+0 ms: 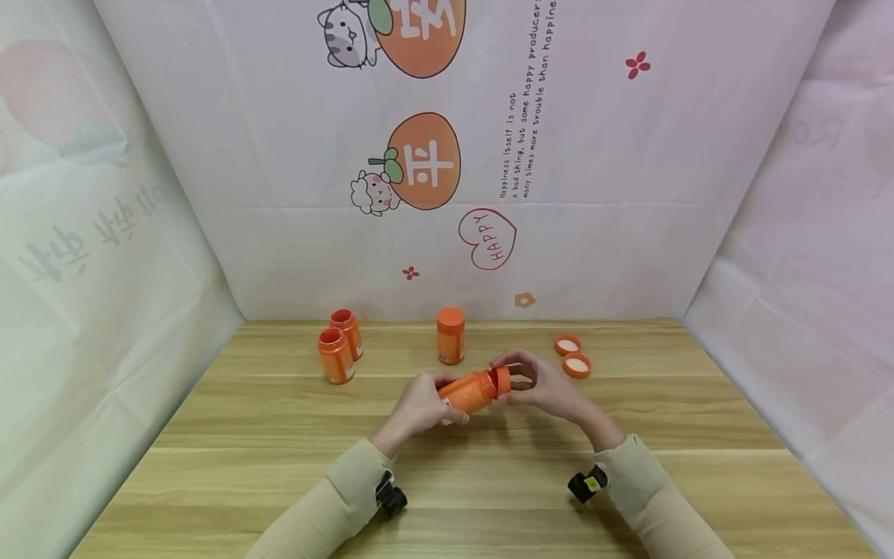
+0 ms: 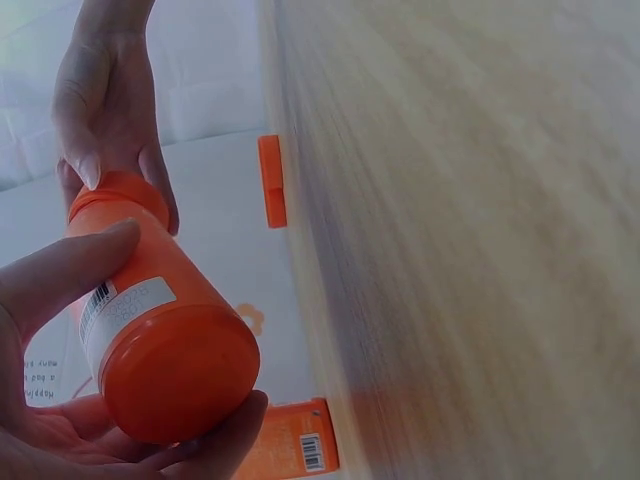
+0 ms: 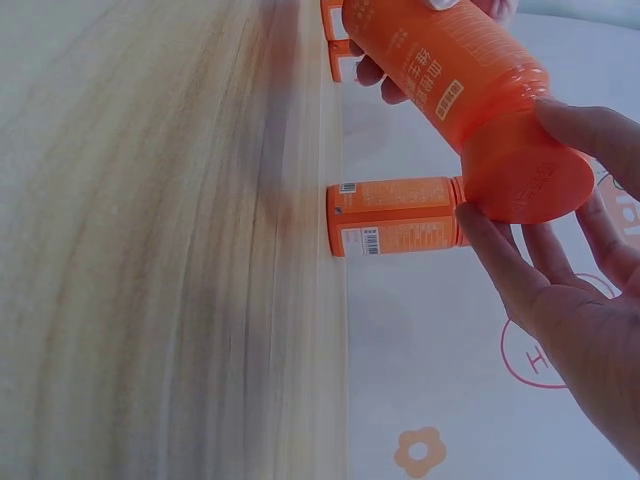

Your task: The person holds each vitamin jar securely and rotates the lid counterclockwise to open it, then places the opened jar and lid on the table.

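Orange screw-top bottle point(image 1: 466, 393) with white Chinese lettering is held between the two hands, clear of the wood-grain table point(image 1: 475, 497), its base toward the left hand and its neck slanting up toward the right. The left hand point(image 1: 422, 404) grips the body, thumb on the near side and fingers round the other. The right hand point(image 1: 541, 384) pinches an orange cap point(image 1: 504, 380) between thumb and fingers at the bottle's mouth; the cap sits askew in the head view, though whether it still touches the rim I cannot quite tell.

Beyond the hands, roughly between them, a capped orange bottle point(image 1: 450, 338) stands upright. Farther out past the left hand stand two uncapped orange bottles, a nearer one point(image 1: 337, 359) and a farther one point(image 1: 351, 338), close together. Just beyond the right hand, to its right, two loose orange caps point(image 1: 576, 366) lie side by side, white liners facing up.
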Demonstrator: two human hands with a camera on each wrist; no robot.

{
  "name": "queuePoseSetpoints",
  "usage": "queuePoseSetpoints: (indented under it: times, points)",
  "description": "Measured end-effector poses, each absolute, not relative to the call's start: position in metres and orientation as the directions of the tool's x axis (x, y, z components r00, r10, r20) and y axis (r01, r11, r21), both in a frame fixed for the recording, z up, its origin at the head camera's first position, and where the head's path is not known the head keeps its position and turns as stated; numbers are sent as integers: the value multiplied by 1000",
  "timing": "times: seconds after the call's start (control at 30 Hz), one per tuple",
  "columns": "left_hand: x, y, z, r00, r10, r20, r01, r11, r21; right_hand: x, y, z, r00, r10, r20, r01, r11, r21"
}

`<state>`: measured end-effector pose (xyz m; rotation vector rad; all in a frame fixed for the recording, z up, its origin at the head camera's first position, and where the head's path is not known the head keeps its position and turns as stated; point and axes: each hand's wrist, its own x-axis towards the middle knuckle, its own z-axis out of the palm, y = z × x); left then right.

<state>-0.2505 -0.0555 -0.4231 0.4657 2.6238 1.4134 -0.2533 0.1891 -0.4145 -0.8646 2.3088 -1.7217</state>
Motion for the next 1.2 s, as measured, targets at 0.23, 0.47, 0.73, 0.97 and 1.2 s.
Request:
queuePoseSetpoints:
  times: [0.23, 0.47, 0.73, 0.97, 1.2]
  points:
    - [-251, -56, -423, -943, 327, 57, 226, 508, 831, -254, 190, -416, -829, -506, 239, -365, 165, -916]
    - [-251, -57, -424, -943, 331, 45, 204, 466, 861, -254, 191, -416, -844, -485, 228, -352, 181, -918]
    - [-252, -59, -424, -947, 317, 57, 207, 464, 862, -254, 192, -417, -875, -454, 171, -289, 204, -935]
    - [-254, -63, -424, -951, 302, 69, 216, 486, 847, -254, 193, -417, -884, -438, 163, -276, 207, -939]
    - [-255, -69, -424, -957, 285, 58, 198, 493, 847, -254, 195, -417, -895, -418, 158, -278, 245, -929]
